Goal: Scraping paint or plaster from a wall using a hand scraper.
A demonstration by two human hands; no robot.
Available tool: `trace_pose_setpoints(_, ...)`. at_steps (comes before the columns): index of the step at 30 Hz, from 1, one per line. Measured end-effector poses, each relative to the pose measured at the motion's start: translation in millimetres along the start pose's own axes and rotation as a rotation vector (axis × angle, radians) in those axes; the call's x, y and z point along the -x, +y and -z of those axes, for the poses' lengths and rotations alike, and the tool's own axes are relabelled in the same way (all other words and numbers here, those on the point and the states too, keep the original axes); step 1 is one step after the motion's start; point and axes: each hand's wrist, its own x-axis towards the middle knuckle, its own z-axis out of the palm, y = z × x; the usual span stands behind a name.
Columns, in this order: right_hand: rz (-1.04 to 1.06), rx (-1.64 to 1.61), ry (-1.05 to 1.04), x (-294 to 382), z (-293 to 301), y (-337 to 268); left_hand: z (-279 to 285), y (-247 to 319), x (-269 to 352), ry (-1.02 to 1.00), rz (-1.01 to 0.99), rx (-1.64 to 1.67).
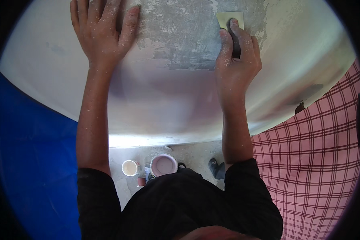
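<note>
My left hand (pixel 103 39) rests palm down, fingers spread and partly cut off by the top edge, on a large, white, curved glossy panel (pixel 165 111). It holds nothing. Between the hands is a rough grey filler patch (pixel 183 36), scuffed and streaked with white. My right hand (pixel 240 57) grips a pale yellow, flat squarish pad or spreader (pixel 231 18), thumb and index finger pressing on its face. The pad lies against the patch's right part. White dust specks both hands. The fingers beneath the pad are hidden.
A blue sheet (pixel 33 156) hangs at left, a pink checked cloth (pixel 312 162) at right. On the concrete floor (pixel 198 153) stand a white tub (pixel 130 168) and a pinkish bucket (pixel 164 165), near a small reddish block (pixel 141 181). A dark shoe (pixel 213 165) shows at right.
</note>
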Motion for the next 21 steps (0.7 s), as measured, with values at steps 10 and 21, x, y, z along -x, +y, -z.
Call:
trace_pose_setpoints(10, -0.051, 0.073, -0.111, -12.8, 23.5, 4.8, 3.8, 20.3, -15.1, -0.016, 0.028, 0.003)
trace_pose_setpoints(21, -0.116, 0.033, -0.112, -6.9, 12.7, 3.6, -7.0, 19.3, -14.2, 0.001, 0.035, 0.058)
